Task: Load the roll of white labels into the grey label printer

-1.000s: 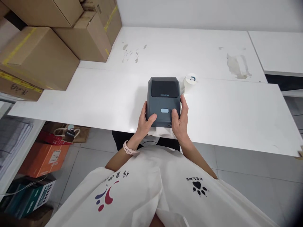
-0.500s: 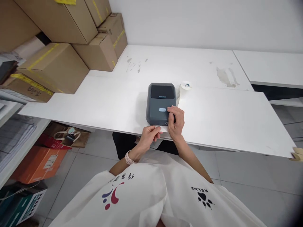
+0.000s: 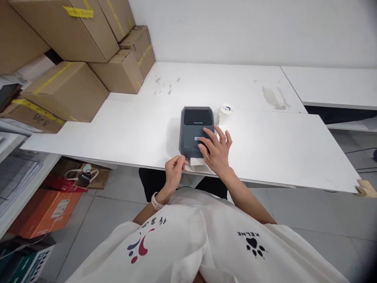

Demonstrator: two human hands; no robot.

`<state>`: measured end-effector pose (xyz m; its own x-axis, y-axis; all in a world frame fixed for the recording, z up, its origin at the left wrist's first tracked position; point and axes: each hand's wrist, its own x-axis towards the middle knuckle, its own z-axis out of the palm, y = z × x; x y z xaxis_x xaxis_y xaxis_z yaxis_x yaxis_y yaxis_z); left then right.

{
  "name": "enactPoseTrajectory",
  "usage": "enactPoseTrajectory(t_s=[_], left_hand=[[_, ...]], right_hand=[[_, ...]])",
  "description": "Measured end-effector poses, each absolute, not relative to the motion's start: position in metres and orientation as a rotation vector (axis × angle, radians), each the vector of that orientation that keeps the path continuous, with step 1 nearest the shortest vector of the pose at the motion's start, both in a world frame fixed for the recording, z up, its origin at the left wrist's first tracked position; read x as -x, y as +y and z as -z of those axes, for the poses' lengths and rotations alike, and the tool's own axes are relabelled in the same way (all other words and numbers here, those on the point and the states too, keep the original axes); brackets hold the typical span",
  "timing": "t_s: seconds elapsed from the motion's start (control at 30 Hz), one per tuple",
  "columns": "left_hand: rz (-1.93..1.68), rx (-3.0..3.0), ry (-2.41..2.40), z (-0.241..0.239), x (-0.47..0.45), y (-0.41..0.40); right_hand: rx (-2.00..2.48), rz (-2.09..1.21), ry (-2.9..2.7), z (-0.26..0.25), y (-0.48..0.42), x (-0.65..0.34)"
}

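Left hand (image 3: 174,169) is curling narrow beside the paper slip (image 3: 196,161), hold unclear, while my right hand (image 3: 217,152), now spreading wide over the printer (image 3: 187,140)'s button (image 3: 196,138), is apparently shifting work there.

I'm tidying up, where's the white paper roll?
In the head view, the white paper roll stands on the white table, right of the gray printer and beyond the right hand.
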<state>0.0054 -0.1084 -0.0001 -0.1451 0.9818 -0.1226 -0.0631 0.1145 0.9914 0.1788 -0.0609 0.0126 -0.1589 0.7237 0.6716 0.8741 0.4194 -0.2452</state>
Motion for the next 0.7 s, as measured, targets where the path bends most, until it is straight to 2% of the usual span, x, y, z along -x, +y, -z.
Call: enactPoseTrajectory(t_s=[0.1, 0.23, 0.33, 0.47, 0.7], left_hand=[[-1.494, -1.025, 1.365, -0.005, 0.000, -0.097], [-1.570, -0.983, 1.411, -0.003, 0.009, -0.083], [-1.518, -0.984, 1.460, 0.001, 0.015, -0.074], [-1.370, -1.118, 1.495, 0.001, 0.017, -0.052], [-1.076, -1.311, 1.496, -0.009, 0.004, -0.006]], right_hand=[[1.339, 0.123, -1.917, -0.003, -0.066, -0.183], [1.253, -0.079, -1.863, 0.006, -0.076, -0.190], [1.163, -0.097, -1.823, -0.003, -0.071, -0.193], [1.085, -0.040, -1.766, -0.042, -0.037, -0.191], [1.054, -0.022, -1.712, -0.095, 0.085, -0.198]])
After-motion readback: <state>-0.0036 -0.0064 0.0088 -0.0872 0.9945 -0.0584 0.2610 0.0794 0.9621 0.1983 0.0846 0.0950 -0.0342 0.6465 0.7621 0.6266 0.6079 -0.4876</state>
